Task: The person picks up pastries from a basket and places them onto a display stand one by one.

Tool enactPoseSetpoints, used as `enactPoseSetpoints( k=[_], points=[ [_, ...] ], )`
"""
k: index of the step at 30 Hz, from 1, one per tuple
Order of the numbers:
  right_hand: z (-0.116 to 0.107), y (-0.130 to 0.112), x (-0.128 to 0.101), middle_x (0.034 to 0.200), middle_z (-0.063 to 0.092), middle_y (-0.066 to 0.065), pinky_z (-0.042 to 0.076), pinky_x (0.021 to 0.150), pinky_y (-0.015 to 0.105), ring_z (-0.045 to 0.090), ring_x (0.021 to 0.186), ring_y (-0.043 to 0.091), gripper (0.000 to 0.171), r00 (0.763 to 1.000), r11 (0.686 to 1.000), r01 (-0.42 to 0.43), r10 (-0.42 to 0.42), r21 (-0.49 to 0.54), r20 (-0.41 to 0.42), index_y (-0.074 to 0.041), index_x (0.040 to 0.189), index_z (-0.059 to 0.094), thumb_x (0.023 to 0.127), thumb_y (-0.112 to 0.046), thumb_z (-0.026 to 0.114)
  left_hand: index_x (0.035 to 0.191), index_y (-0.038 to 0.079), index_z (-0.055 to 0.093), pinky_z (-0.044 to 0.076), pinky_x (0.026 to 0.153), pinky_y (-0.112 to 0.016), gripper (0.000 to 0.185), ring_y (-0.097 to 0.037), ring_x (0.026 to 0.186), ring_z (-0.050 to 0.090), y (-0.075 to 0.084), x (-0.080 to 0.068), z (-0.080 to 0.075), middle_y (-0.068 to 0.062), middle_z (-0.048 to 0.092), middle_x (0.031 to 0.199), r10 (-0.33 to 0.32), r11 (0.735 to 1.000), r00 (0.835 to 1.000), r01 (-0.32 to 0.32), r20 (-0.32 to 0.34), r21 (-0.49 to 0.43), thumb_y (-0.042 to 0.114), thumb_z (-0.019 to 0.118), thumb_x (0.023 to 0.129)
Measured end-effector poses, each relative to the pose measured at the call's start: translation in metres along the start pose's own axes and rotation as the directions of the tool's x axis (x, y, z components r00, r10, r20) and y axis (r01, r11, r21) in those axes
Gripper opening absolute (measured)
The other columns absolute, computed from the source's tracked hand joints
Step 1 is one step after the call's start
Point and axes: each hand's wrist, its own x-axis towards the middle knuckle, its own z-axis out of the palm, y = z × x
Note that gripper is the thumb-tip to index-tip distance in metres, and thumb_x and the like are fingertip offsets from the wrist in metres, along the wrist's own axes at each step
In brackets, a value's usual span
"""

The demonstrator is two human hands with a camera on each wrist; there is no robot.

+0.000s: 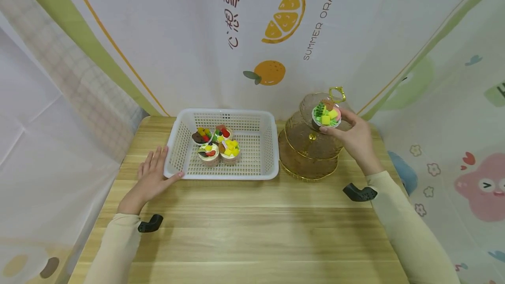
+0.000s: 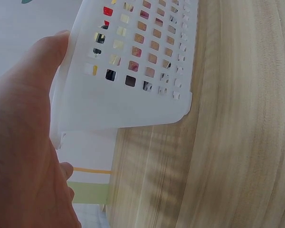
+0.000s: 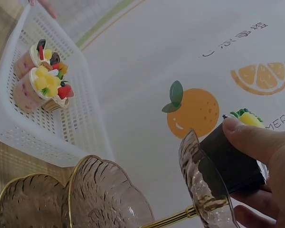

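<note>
My right hand [image 1: 358, 142] pinches a toy dessert cup [image 1: 326, 115] between thumb and fingers at the top tier of a three-tier stand [image 1: 311, 165]. The dessert has a dark cup [image 3: 232, 156] with yellow cubes, green leaves and pink on top. In the right wrist view it is partly inside the clear top dish [image 3: 204, 185]; its base is hidden. At the left, my left hand [image 1: 151, 181] rests against the near-left corner of a white plastic basket [image 1: 252, 177], thumb on the rim. Several toy dessert cups [image 1: 230, 151] stand grouped in the basket's left half.
Gold-edged lower tiers [image 3: 109, 190] of the stand lie beside the basket's right end. Beneath everything is a wooden table [image 1: 252, 231]. A printed white curtain [image 1: 177, 56] hangs right behind the basket and stand.
</note>
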Motion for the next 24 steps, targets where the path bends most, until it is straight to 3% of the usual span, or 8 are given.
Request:
enactPoseSetpoints(
  k=[6, 24],
  points=[
    [0.0012, 0.0018, 0.0017, 0.145, 0.055, 0.016, 0.026, 0.115, 0.065, 0.041, 0.142, 0.034, 0.081, 1.0, 1.0, 0.008, -0.008, -0.019, 0.002, -0.013, 0.145, 0.051, 0.077, -0.042, 0.084, 0.159, 0.013, -0.01, -0.006, 0.111, -0.077, 0.103, -0.051, 0.15, -0.015, -0.0006, -0.0001, 0.0001, -0.02, -0.016, 0.166, -0.001, 1.0, 1.0, 0.001, 0.0, 0.005, 0.061, 0.053, 0.093],
    [0.0044, 0.0091, 0.0024, 0.148, 0.053, 0.014, 0.027, 0.116, 0.064, 0.039, 0.144, 0.037, 0.079, 1.0, 0.999, 0.023, -0.023, -0.046, 0.003, -0.01, 0.144, 0.053, 0.078, -0.041, 0.083, 0.159, 0.012, -0.01, -0.006, 0.111, -0.077, 0.103, -0.051, 0.15, -0.015, 0.0016, -0.0006, -0.0006, -0.022, -0.014, 0.165, 0.0, 1.0, 1.0, 0.0, -0.001, -0.005, 0.06, 0.054, 0.094]
  ],
)
